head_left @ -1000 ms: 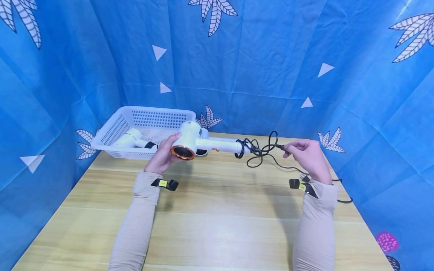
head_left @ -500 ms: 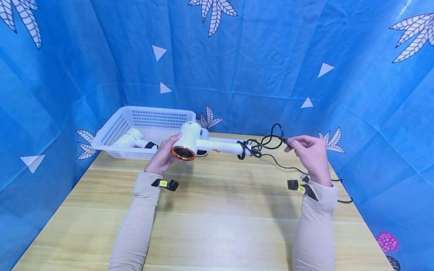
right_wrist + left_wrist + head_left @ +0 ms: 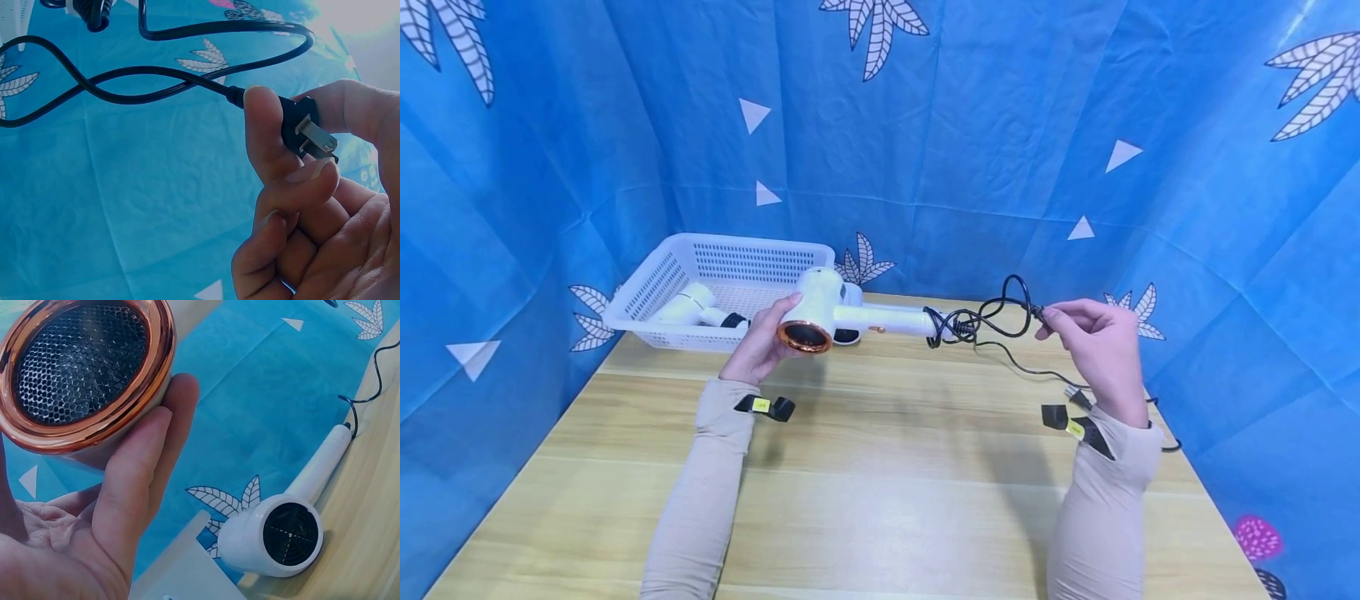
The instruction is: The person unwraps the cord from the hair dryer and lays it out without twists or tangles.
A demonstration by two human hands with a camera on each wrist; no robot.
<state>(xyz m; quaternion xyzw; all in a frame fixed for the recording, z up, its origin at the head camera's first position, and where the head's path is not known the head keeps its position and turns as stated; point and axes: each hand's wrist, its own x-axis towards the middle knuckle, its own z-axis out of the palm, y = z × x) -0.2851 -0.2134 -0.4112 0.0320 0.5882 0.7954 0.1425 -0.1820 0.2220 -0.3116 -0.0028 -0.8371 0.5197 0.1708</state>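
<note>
In the head view, my left hand (image 3: pixel 760 343) grips a white hair dryer (image 3: pixel 887 320) by its head, above the table. Its copper-ringed mesh grille (image 3: pixel 81 365) shows close up in the left wrist view, with the fingers beneath. A black cord (image 3: pixel 134 69) loops and tangles around the handle's end. At the right, my right hand (image 3: pixel 1101 354) pinches the black plug (image 3: pixel 292 128) of this cord between thumb and fingers; its metal prongs point outward. A second white hair dryer (image 3: pixel 240 544) lies on the table behind the held one, partly hidden in the head view.
A white perforated basket (image 3: pixel 760 243) stands at the back left with another white hair dryer (image 3: pixel 683 305) inside. A second plug (image 3: pixel 1077 397) lies on the wooden table (image 3: pixel 887 500), near my right wrist, its cord running behind. Blue patterned cloth (image 3: pixel 985 150) surrounds the table.
My right hand has moved right with the plug, opening the loop of cord between it and the handle. My left hand and the hair dryer stay nearly still.
</note>
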